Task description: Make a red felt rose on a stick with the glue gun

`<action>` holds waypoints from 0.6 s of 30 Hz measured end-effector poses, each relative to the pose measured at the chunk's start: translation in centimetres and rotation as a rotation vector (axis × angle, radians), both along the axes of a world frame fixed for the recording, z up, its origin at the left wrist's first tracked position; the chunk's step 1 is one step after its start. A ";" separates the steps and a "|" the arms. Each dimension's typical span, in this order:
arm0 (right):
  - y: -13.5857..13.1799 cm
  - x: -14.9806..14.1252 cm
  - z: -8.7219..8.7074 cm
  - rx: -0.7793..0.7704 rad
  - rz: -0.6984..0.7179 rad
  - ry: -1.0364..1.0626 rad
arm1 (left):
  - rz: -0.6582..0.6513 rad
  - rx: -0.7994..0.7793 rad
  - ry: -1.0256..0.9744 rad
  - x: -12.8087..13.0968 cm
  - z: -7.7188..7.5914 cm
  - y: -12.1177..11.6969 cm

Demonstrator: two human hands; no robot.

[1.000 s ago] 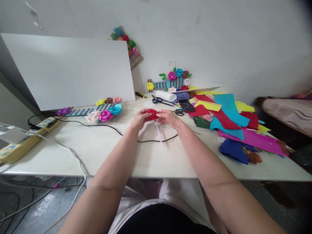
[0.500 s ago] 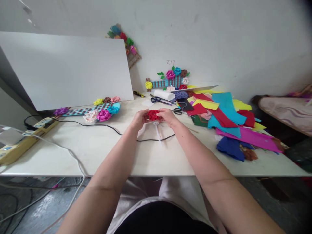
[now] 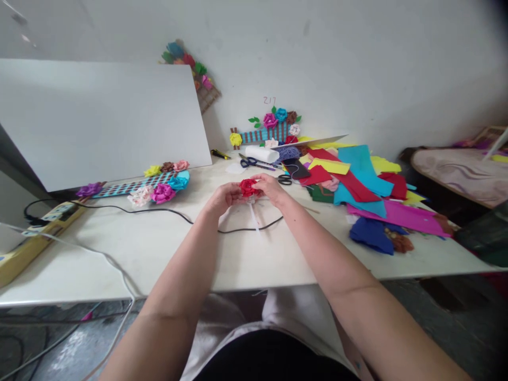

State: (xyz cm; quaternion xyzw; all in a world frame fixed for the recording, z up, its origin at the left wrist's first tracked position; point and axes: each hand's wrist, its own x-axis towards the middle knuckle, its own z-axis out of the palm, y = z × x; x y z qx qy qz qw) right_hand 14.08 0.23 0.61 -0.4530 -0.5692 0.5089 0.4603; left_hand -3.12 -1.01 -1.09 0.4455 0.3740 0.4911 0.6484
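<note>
Between my hands, just above the table, is a red crepe-paper flower [image 3: 248, 187]. My left hand [image 3: 226, 198] curls its fingers around the flower's left side. On the other side my right hand [image 3: 270, 189] is closed on it, the thumb and fingertips pressing the petals. Below the flower a translucent white stick [image 3: 254, 218] points toward me, its far end hidden under the flower and hands. A black cord [image 3: 238, 230] runs across the table right behind that stick.
Black-handled scissors [image 3: 284, 180] lie right of my hands, more scissors [image 3: 250, 162] behind. Coloured crepe paper [image 3: 357, 174] piles up on the right. A flower-decorated guitar shape [image 3: 138, 183] lies left, before a white board [image 3: 111, 121]. A yellow power strip [image 3: 39, 238] is at the left edge.
My view has tilted and shifted slightly, so the table sits a little to the left. Both hands still hold the red flower, the left hand's fingers slightly more opened out from it.
</note>
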 end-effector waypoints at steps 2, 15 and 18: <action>0.2 0.1 -0.2 0.023 0.009 0.001 | -0.034 0.012 0.002 -0.1 -0.2 0.0; -0.4 -0.4 -0.3 0.151 0.164 -0.138 | 0.069 0.126 0.172 0.4 -0.2 -0.4; -0.6 -0.4 0.0 0.155 0.137 -0.125 | 0.136 0.118 0.127 0.5 -0.4 -0.2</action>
